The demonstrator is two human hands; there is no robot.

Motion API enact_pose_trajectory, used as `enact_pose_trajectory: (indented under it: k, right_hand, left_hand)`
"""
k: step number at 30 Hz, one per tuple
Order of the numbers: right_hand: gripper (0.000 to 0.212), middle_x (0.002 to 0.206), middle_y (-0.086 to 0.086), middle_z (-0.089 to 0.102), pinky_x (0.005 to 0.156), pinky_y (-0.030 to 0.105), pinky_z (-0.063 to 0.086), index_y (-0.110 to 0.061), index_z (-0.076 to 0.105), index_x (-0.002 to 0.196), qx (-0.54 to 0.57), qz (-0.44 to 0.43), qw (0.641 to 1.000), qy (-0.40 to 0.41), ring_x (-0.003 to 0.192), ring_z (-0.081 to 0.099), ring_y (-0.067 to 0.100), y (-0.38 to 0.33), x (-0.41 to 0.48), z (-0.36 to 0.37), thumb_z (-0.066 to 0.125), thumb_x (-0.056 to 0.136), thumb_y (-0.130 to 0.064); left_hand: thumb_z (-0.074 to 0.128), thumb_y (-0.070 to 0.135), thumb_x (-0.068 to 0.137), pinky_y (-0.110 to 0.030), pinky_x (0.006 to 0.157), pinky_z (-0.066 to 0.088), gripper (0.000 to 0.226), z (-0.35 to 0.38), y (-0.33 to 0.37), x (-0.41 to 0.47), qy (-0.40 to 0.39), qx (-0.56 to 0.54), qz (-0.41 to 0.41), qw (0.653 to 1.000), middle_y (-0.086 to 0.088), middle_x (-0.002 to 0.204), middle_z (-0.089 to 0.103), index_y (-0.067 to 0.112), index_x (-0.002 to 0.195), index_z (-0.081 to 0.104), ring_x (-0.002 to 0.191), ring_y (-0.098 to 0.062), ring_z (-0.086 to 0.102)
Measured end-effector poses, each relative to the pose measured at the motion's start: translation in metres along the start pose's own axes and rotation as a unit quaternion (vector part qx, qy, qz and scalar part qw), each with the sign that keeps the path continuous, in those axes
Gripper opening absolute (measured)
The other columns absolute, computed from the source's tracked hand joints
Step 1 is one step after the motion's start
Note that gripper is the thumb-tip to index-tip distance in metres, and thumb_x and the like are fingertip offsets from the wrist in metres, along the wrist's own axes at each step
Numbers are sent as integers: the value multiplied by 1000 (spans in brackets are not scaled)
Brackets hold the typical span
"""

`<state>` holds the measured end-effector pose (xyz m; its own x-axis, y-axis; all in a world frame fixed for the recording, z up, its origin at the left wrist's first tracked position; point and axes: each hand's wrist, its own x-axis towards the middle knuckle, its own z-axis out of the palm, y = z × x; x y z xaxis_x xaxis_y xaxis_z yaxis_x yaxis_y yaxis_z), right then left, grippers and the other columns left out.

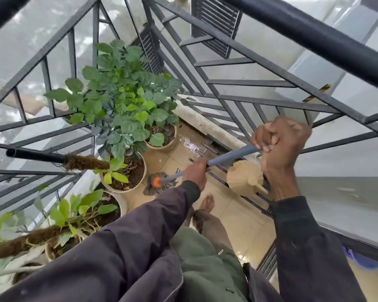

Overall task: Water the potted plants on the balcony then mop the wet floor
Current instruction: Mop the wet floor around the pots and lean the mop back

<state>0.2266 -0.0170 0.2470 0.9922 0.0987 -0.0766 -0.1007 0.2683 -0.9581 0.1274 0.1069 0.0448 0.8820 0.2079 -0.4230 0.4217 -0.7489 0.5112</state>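
A mop with a grey handle (pixel 227 157) runs down to an orange collar and a stringy grey mop head (pixel 156 187) lying on the beige floor tiles (pixel 238 214). My left hand (pixel 195 173) grips the handle low down, just above the mop head. My right hand (pixel 279 140) grips the handle's upper end. The mop head rests beside a cream pot (pixel 127 177) of the middle plant. A leafy plant (pixel 127 101) stands in a farther cream pot (pixel 162 144). A third potted plant (pixel 85 212) is nearer, at the left.
A beige watering can (pixel 244 175) sits on the floor under my right forearm. The tiles near the far corner (pixel 190 147) shine wet. Dark metal railings (pixel 238 99) enclose the narrow balcony. My bare foot (pixel 206 203) stands on the tiles. A blue tub (pixel 362 260) is at the right.
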Motion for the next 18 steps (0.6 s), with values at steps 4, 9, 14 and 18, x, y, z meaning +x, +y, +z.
enact_pose_trajectory:
  k: [4,9,14,18]
  right_hand:
    - [55,38,-11,32,52,25,30,-29,49,43,4,-67,997,-34,33,23,14,-35,12,18,40,80,11]
    - [55,38,-11,32,53,26,31,-30,53,45,-19,-137,988,-63,32,25,16,-67,35,46,44,81,11]
    - [38,39,6,28,42,34,27,-9,45,44,-121,-155,979,-53,34,27,26,-41,31,72,49,79,4]
    - [37,39,6,26,41,36,26,-8,42,43,-177,-129,975,-46,36,27,28,-26,33,84,52,78,-6]
  left_hand:
    - [54,2,95,-40,64,42,17,-32,26,21,47,-21,49,997,-11,97,66,11,110,54,80,-33,63]
    - [55,-1,94,-35,63,40,18,-60,60,59,71,-77,73,992,1,85,56,11,108,54,74,-25,53]
    - [58,6,93,-41,66,48,14,-52,56,95,88,-181,26,979,-3,84,59,16,103,56,81,-36,60]
    - [59,10,94,-40,70,48,8,-46,43,94,84,-205,21,975,-9,85,62,13,102,58,85,-39,60]
